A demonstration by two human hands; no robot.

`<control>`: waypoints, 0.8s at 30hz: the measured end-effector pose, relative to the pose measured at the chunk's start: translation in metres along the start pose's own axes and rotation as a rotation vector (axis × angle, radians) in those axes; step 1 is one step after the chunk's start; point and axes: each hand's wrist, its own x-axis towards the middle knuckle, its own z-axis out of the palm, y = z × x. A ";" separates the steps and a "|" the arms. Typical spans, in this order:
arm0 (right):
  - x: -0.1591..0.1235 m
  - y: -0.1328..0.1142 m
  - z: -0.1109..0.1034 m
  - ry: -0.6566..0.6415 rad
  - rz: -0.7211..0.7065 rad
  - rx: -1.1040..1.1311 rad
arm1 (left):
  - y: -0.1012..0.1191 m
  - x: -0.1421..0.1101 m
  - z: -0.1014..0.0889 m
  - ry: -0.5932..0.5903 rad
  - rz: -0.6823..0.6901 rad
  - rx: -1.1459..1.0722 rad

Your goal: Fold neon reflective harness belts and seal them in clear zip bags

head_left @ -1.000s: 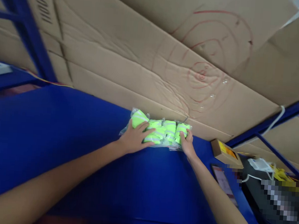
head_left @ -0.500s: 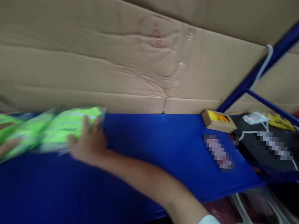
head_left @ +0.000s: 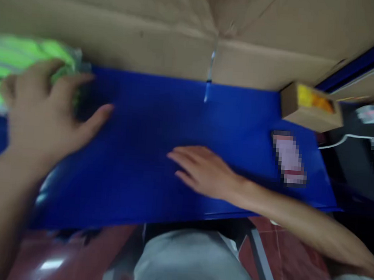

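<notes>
My left hand [head_left: 45,108] is raised over the left part of the blue tabletop [head_left: 150,116], blurred by motion. Its fingers and thumb are spread, with nothing seen between them. Just behind those fingers lies a bright lime-green bundle with grey stripes [head_left: 23,52], in what looks like clear plastic wrap. Whether the fingertips touch it I cannot tell. My right hand [head_left: 204,171] rests palm down near the middle of the tabletop, fingers stretched out and holding nothing.
Brown cardboard [head_left: 143,30] lines the back of the table. To the right stand a small cardboard box [head_left: 311,108] with a yellow-orange label and a phone-like device [head_left: 290,158], its face pixelated. A white cable [head_left: 343,140] crosses the black surface beyond. Red floor tiles show below.
My right hand has left the green bundle and come down on the tabletop to the right. My left hand has opened away from the green packets. The view has tilted downward.
</notes>
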 end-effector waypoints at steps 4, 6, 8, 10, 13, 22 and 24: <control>-0.030 0.033 -0.026 0.114 0.148 -0.008 | 0.016 0.006 0.052 -0.079 -0.092 0.049; -0.031 0.039 -0.032 0.124 0.141 -0.017 | 0.010 0.012 0.053 -0.075 -0.149 0.100; -0.031 0.038 -0.031 0.134 0.110 -0.041 | 0.001 0.019 0.045 -0.066 -0.222 0.162; -0.032 0.036 -0.027 0.141 0.072 -0.087 | -0.006 0.026 0.037 -0.042 -0.310 0.207; -0.040 0.032 -0.021 0.133 0.025 -0.208 | -0.013 0.031 0.032 0.001 -0.347 0.196; -0.038 0.030 -0.032 0.189 -0.166 -0.317 | -0.034 0.028 0.029 0.267 -0.609 0.210; -0.037 0.031 -0.032 0.188 -0.152 -0.297 | -0.040 0.027 0.028 0.263 -0.586 0.186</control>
